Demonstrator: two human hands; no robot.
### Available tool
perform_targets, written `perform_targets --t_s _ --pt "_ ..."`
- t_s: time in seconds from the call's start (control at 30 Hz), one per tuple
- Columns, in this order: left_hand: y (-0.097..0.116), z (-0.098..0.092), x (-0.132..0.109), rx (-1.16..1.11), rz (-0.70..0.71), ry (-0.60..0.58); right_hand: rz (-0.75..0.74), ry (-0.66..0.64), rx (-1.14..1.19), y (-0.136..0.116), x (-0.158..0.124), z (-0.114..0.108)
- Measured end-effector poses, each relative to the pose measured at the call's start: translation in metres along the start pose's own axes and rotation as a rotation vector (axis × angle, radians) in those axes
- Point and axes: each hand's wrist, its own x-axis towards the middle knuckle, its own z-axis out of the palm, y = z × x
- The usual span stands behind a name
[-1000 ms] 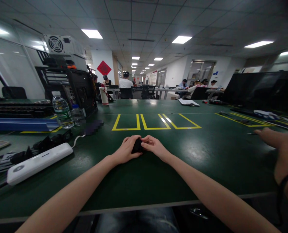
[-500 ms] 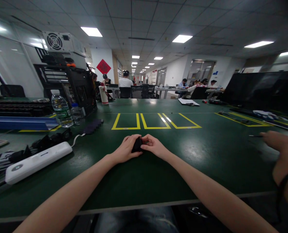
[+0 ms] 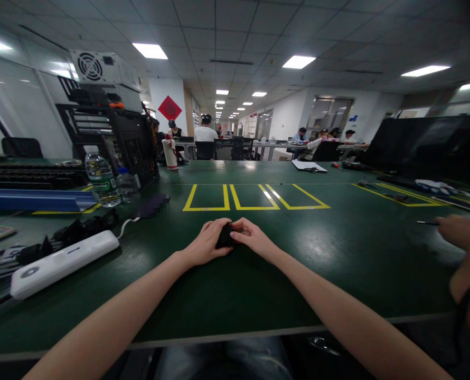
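A small black object [image 3: 224,237] is between my two hands, low over the green table; its kind is hidden by my fingers. My left hand [image 3: 208,244] wraps round its left side, thumb along the near edge and fingers over the far side. From the right, my right hand [image 3: 250,236] pinches at the object with thumb and fingertips. Beyond my hands, yellow tape outlines [image 3: 254,208] mark the table.
A white power strip [image 3: 65,263] and black cables [image 3: 71,232] lie on the left. Water bottles [image 3: 102,179] stand by a black computer case [image 3: 130,140]. At the right, a co-worker's hand [image 3: 459,231] holds a thin metal-tipped tool. A black monitor [image 3: 429,148] is behind it.
My hands stay nearly in place, with a slight shift of the right fingers on the black object. The co-worker's hand has moved a little to the right.
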Motion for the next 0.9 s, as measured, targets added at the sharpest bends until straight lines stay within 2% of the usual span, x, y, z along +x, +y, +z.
perform_targets --t_s 0.13,0.4,0.57,0.9 --pt "-0.0014 0.0014 0.0005 0.011 0.000 0.002 0.038 -0.031 -0.005 0.0013 -0.0009 -0.0013" --pt "-0.0005 0.0011 0.0005 0.018 -0.001 0.012 -0.007 -0.092 0.046 -0.0061 -0.0040 -0.0023" --pt "0.0010 -0.0012 0.0005 0.012 0.006 -0.004 0.048 -0.037 0.052 -0.0069 -0.0029 -0.0011" --pt "0.0000 0.0011 0.0006 0.006 0.001 0.012 0.058 -0.045 0.025 -0.0019 -0.0006 -0.0024"
